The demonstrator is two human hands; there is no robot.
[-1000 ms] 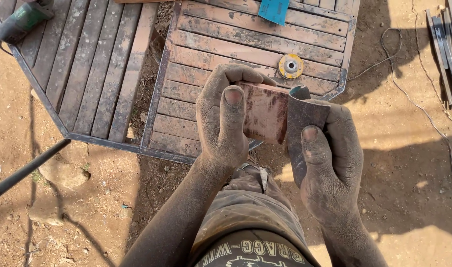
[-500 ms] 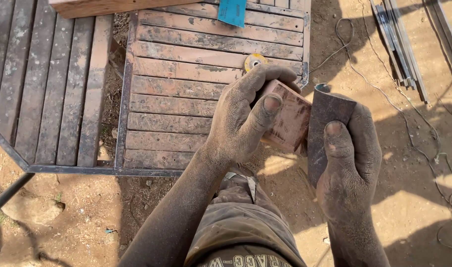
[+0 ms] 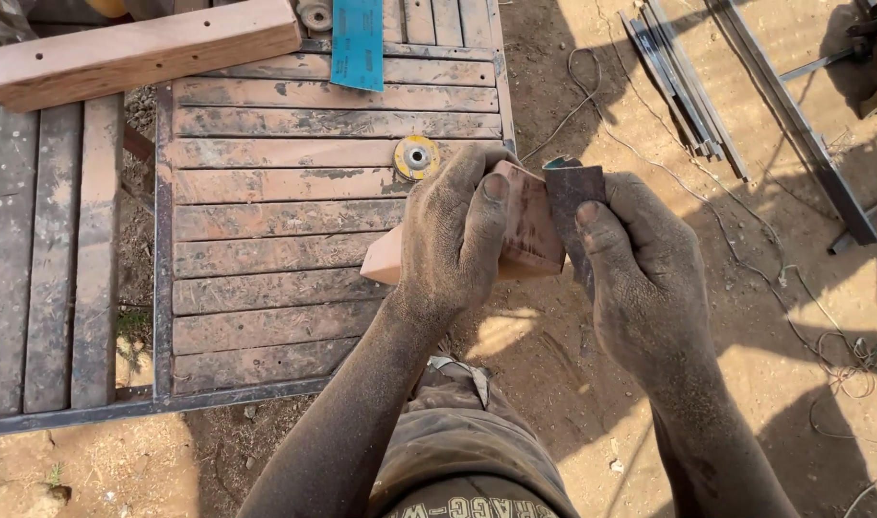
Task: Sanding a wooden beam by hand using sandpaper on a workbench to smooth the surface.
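- The left hand (image 3: 455, 235) covers the middle of the wooden block (image 3: 529, 225); only its two ends show.
- The right hand (image 3: 649, 273) hides most of the dark sandpaper piece (image 3: 570, 192).
- The long wooden beam (image 3: 141, 53) runs off the left edge.
- The blue sandpaper sheet (image 3: 358, 43) is cut by the top edge.
- The metal bars (image 3: 736, 86) also run past the top edge.

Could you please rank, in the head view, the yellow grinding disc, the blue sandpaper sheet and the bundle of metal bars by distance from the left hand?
From the left hand, which holds the wooden block:
1. Yellow grinding disc, just above the hand on the slatted panel.
2. Blue sandpaper sheet, farther up, at the panel's top edge.
3. Bundle of metal bars, on the ground, upper right.
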